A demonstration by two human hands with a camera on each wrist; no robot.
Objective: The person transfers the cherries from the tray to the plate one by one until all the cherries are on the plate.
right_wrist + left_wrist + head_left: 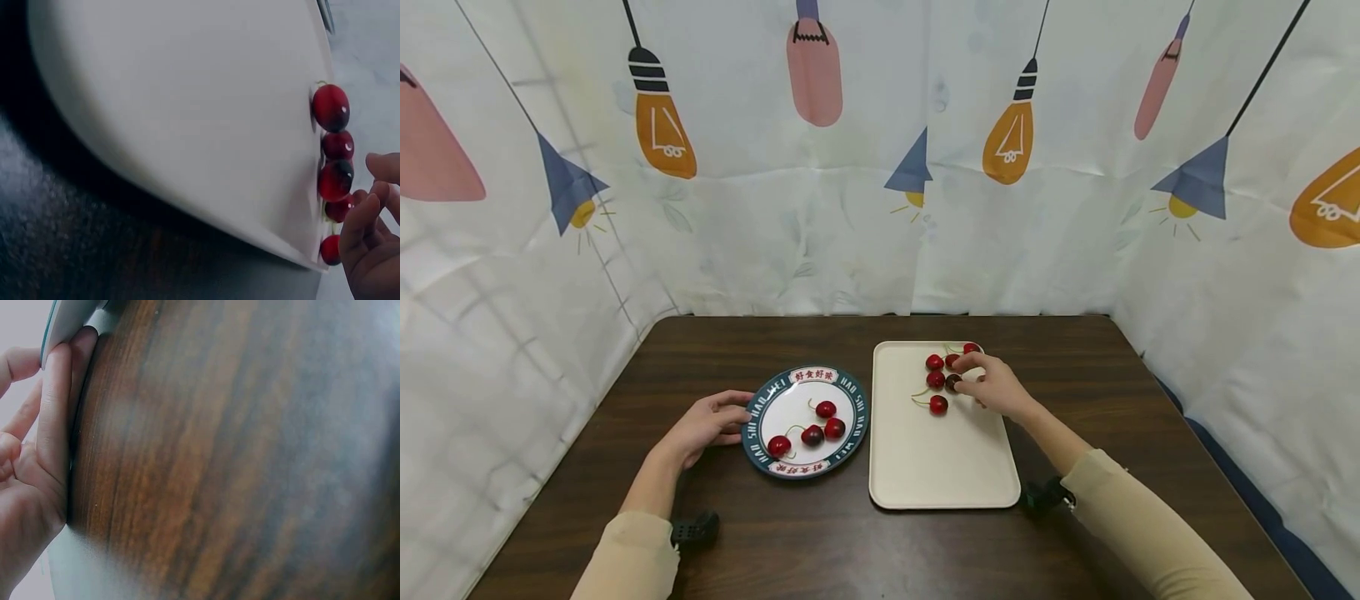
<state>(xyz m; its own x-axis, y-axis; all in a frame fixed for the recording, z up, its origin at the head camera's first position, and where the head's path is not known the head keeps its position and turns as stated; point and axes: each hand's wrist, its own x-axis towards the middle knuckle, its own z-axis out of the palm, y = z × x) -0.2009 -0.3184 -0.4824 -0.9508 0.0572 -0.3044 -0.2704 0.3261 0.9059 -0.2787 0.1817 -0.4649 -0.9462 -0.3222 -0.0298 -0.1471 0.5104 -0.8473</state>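
Note:
My left hand (706, 423) pinches the left rim of a round plate (856, 398) with a dark green patterned border. In the left wrist view, the plate's edge (67, 322) sits between thumb and fingers. On the plate lie several red cherries (812, 435), some with stems. My right hand (992, 385) hovers over the far right part of a cream tray (940, 467), fingers bent loosely. Beneath and left of its fingertips are several cherries, among them a dark one (952, 382) and a stemmed one (938, 405). The right wrist view shows nothing between its thumb and fingers.
Plate and tray stand side by side on a dark wooden table (790, 533). A white curtain (850, 250) printed with lamps hangs around the table's back and sides. Each wrist wears a black strap device (696, 531).

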